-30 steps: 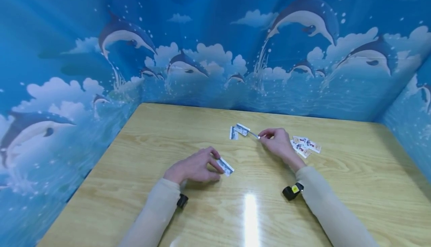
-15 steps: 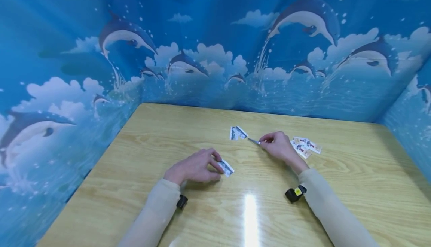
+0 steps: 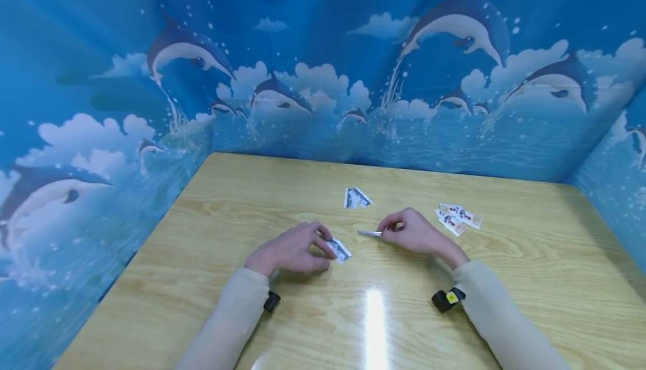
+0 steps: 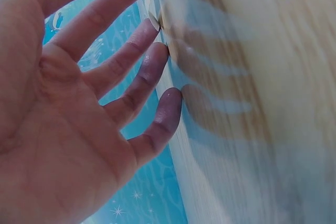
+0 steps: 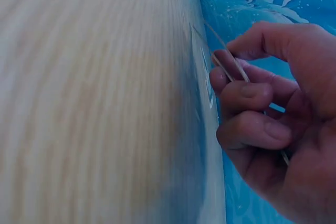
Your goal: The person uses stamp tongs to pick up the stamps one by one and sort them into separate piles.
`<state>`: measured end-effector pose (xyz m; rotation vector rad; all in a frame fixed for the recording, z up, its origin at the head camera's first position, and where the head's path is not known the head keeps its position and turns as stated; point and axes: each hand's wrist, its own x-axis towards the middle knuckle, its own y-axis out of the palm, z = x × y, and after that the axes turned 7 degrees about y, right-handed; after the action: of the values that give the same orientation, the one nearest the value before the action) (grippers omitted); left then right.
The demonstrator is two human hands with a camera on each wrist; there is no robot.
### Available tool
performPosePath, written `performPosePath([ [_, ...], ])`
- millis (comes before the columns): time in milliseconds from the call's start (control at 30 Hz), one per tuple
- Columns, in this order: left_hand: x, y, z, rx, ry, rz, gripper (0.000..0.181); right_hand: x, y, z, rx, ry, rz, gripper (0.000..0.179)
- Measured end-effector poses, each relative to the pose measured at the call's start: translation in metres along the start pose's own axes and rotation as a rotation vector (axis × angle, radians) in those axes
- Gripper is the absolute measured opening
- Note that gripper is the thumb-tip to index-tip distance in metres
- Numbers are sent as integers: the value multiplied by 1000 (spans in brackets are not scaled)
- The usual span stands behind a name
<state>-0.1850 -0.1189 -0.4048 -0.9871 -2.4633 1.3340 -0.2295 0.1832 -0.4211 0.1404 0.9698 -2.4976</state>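
My right hand (image 3: 416, 232) pinches a pair of thin metal tweezers (image 3: 370, 234), whose tips point left over the table. In the right wrist view the two slim prongs of the tweezers (image 5: 231, 66) stand slightly apart, with nothing visible between them. My left hand (image 3: 298, 248) rests its fingertips on the table, and its fingers touch a small grey-and-white printed card (image 3: 339, 250). In the left wrist view the left fingers (image 4: 149, 69) are spread and lightly bent against the wood. Two similar grey-and-white cards (image 3: 361, 198) lie side by side, slanted towards each other, farther back.
Several small colourful printed cards (image 3: 456, 218) overlap in a loose group right of the right hand. The pale wooden table (image 3: 252, 196) meets a blue dolphin-printed curtain (image 3: 323, 101) at its back and sides. A bright light reflection lies on the front of the table.
My right hand has drawn the tweezers back from the two grey cards, towards me and slightly left. The right-hand card of that pair has turned to a different slant. The left hand stays put.
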Motion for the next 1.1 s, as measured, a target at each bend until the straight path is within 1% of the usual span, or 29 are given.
performPosePath([
  [167,-1,-1,0,4,3,1,19,-3,6,7,30,-53,63,18],
  [367,0,-1,2,20,-3,9,21,-2,12,11,-2,-101,104,17],
  [533,-1,-1,2,34,-3,13,28,0,17,15,-4,-125,120,16],
  [700,-2,-1,5,46,-4,27,37,3,21,17,1,-123,133,15],
  [1100,-3,-2,4,36,0,34,37,5,24,18,10,-131,117,15],
])
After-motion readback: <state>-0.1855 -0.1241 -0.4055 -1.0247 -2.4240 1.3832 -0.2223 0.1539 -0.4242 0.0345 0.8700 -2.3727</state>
